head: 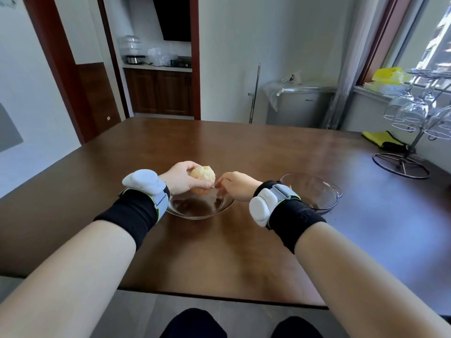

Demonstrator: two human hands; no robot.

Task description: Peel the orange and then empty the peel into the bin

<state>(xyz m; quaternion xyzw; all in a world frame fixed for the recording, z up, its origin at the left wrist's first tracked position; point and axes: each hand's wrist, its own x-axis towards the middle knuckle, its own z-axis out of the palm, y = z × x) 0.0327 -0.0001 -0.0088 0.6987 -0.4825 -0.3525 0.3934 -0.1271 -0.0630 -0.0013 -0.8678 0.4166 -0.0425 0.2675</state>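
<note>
My left hand [181,178] grips a mostly peeled orange [203,175], pale with white pith on top and a strip of orange peel still showing at its underside. It is held just above a shallow glass dish [195,211] on the brown table [219,252]. My right hand [235,186] is right beside the fruit with its fingertips pinched together at the lower edge of the orange; what they pinch is too small to tell. No bin is in view.
A second, deeper glass bowl [311,192] stands to the right of my right wrist. A metal rack hung with wine glasses [412,118] and a yellow cloth [382,139] sit at the table's far right. The table's near edge runs above my knees.
</note>
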